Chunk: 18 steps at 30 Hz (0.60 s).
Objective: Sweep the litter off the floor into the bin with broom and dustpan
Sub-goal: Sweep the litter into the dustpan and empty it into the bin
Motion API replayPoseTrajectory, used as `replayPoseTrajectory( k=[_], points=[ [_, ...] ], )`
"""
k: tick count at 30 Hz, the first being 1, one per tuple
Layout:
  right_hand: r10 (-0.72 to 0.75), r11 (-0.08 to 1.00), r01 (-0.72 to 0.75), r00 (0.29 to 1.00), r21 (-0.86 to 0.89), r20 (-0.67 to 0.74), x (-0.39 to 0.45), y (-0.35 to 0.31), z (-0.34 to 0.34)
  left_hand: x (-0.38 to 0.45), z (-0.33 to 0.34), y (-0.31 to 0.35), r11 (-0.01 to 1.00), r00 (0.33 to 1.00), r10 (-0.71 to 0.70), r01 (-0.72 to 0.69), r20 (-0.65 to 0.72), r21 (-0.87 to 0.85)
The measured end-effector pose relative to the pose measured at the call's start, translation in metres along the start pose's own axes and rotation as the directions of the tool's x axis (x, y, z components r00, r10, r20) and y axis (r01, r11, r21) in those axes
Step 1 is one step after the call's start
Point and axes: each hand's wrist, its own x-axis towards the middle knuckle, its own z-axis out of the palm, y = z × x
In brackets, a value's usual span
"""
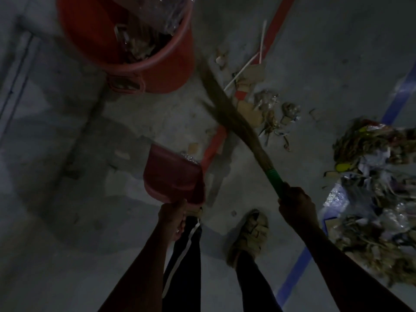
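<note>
Litter of cardboard scraps and crumpled plastic (265, 109) strewn by the red bin (171, 70); our hands grip straw broom (236, 122) and red plastic dustpan (173, 176), mid-sweep; next, we judge, draw scraps panward.

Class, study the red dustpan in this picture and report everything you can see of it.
The dustpan is dark red and looks like plastic, with a broad scoop and raised side walls. The left hand grips it at the near end; the handle itself is hidden. It sits low over the grey floor, mouth pointing away from the person, with a little clear plastic litter at its far edge.
</note>
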Motion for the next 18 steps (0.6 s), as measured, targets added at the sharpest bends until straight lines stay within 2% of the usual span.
replayPoseTrajectory(
  k=[2,5,11,15,18],
  points=[
    [0.026,1.0,-0.026,0.999,0.01,-0.032,-0.005,0.013,-0.001,-0.008,0.003,-0.004,0.999,0.999,0.038,-0.038,0.035,-0.009],
    [-0.031,0.999,0.032,0.998,0.01,-0.046,-0.014,0.022,-0.002,-0.018,0.002,-0.015,0.996,0.996,0.081,-0.079,0.034,-0.045],
    [-0.288,0.958,0.288,0.952,-0.014,-0.104,-0.057,0.024,0.026,-0.023,-0.012,-0.061,0.997,0.997,0.063,-0.062,0.031,-0.035],
    [-0.371,0.928,0.372,0.928,-0.023,0.029,-0.086,0.013,0.064,-0.024,-0.03,-0.093,0.999,0.999,0.042,-0.042,0.023,0.001],
    [-0.314,0.948,0.319,0.931,0.003,0.188,-0.108,-0.004,0.095,-0.016,-0.054,-0.12,0.999,0.999,0.032,-0.033,0.039,0.028]
  ],
)
